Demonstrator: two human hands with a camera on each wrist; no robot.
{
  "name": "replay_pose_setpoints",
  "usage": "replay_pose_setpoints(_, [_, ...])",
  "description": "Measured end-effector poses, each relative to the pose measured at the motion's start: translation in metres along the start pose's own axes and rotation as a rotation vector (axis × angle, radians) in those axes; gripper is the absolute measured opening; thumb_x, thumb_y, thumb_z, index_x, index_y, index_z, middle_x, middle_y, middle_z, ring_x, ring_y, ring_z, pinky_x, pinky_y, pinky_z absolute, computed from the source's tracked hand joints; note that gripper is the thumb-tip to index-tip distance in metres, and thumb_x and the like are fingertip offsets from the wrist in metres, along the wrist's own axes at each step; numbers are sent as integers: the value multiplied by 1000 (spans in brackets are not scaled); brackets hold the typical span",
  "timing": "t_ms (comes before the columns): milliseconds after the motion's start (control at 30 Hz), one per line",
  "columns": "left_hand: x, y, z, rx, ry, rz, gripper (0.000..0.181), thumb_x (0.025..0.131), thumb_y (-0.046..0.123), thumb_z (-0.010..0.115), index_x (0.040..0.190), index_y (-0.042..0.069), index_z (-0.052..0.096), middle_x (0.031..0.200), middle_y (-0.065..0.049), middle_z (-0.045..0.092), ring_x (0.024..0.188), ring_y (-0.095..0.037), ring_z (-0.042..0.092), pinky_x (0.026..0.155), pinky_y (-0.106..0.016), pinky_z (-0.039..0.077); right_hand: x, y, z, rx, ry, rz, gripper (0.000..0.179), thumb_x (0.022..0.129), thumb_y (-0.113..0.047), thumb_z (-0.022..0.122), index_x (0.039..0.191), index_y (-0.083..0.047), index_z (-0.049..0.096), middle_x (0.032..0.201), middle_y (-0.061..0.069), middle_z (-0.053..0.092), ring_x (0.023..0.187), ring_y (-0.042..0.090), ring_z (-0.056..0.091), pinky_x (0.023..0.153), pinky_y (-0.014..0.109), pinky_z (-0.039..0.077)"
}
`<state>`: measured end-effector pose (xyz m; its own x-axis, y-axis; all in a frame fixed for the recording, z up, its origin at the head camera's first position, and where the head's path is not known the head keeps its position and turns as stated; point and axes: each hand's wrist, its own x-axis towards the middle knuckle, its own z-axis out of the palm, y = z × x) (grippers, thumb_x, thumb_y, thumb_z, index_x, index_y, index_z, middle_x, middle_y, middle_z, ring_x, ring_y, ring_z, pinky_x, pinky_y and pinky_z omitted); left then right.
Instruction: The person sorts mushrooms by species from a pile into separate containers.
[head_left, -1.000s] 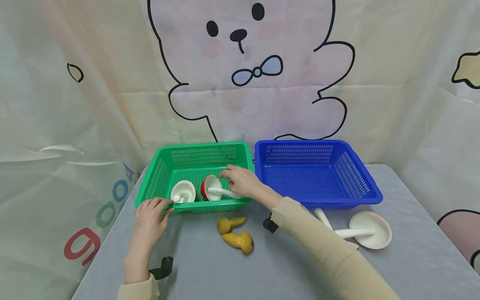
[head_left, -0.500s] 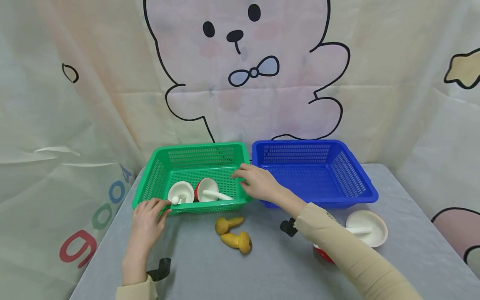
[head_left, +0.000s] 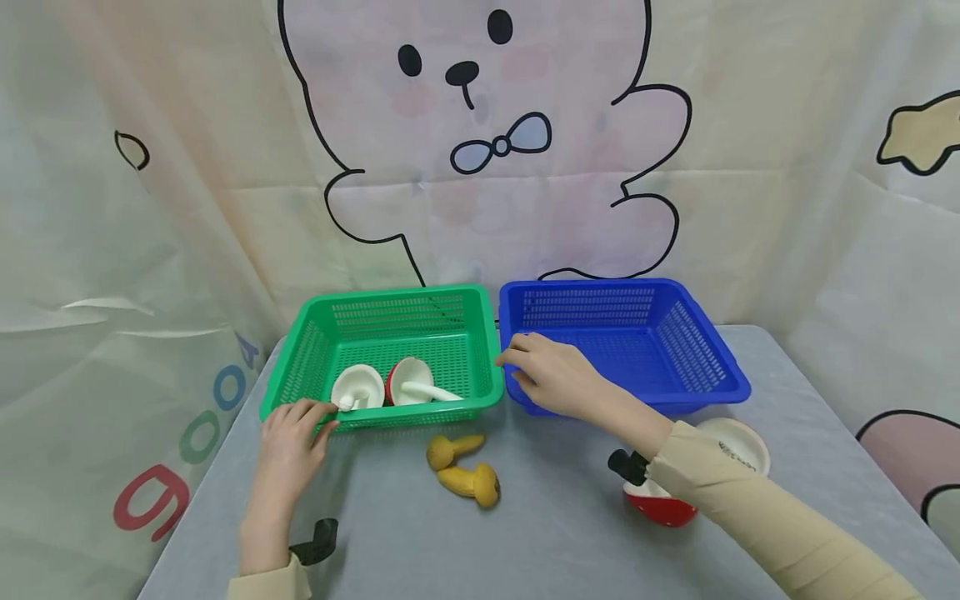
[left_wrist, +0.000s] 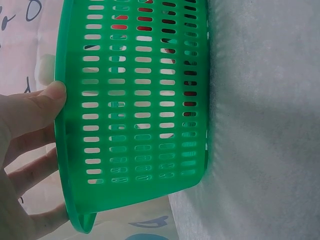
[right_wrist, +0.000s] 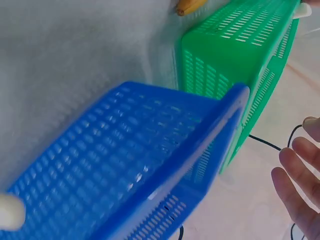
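Left hand: the left hand (head_left: 288, 442) pinches the front rim of the green perforated plastic basket (head_left: 431, 416), thumb on the near side and fingers over it, probably to steady it.
Right hand: the right hand (head_left: 555, 373), well apart from the left, holds nothing; its fingers curve loosely over the blue perforated plastic basket's (head_left: 637, 285) left front corner.
Inside green: a white-cupped toy mushroom (head_left: 357, 385) and a red-and-white toy mushroom (head_left: 410, 379) lie side by side near the front wall, which likely keeps them from rolling forward.
Yellow pair: two small yellow mushroom-shaped pieces (head_left: 474, 482) lie on the grey desk (head_left: 555, 542), in front of green.
Right-hand pieces: a red, white-dotted cap (head_left: 663, 508) and a pale round piece (head_left: 742, 433) lie before blue, partly hidden by the sleeve.
Edges: the baskets stand close beside each other; whether their rims touch, I cannot tell.
Room: the widest bare stretch of desk runs between the yellow pair and the red cap.
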<state>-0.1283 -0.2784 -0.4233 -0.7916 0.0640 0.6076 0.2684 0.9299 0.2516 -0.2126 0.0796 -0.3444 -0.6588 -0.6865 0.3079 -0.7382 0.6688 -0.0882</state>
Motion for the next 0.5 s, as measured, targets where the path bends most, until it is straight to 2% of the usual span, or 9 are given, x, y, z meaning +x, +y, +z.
replay_pose_setpoints(267, [0,0,1,-10,-1,-8,19,76,1,77,93,7,71,88,-10,65,91,-35,55,88,-58,41,-26,5,-14,-38,23,-11,22,88,-9,66,107,-19,71,94,-3,64,78,9,53,54,14,42])
replay_pose_setpoints(500, [0,-1,1,-15,0,-16,20,76,1,77,93,6,71,88,-10,65,91,-35,55,88,-59,41,-52,9,-15,-64,17,-2,24,85,-10,69,106,-22,70,94,-5,65,80,9,58,55,15,45])
